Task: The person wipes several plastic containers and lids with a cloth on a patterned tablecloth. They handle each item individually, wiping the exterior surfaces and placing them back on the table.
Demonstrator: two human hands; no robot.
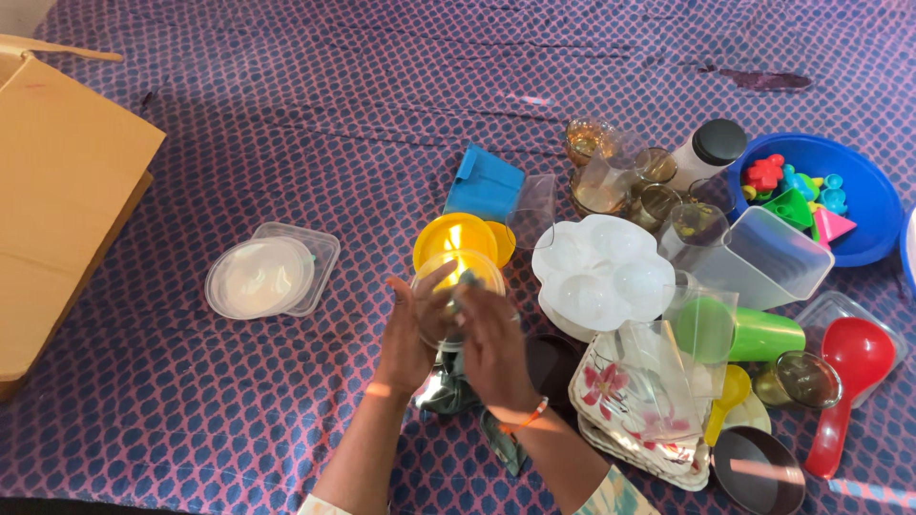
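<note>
My left hand (408, 334) cups a clear round plastic container (456, 286) from the left side. My right hand (491, 343) presses a grey-green cloth (448, 391) against the container's front, and the cloth hangs down below both hands. A yellow lid (454, 238) lies just behind the container on the purple patterned cloth (334, 114). An orange band is on my right wrist.
Clear lids (270, 275) lie stacked at left, beside a cardboard box (57, 200). At right are a white flower-shaped tray (603, 272), blue lid (484, 183), glasses (611, 167), a green cup (754, 334), floral plates (630, 401), a red scoop (844, 381) and a blue bowl (859, 205) of toys.
</note>
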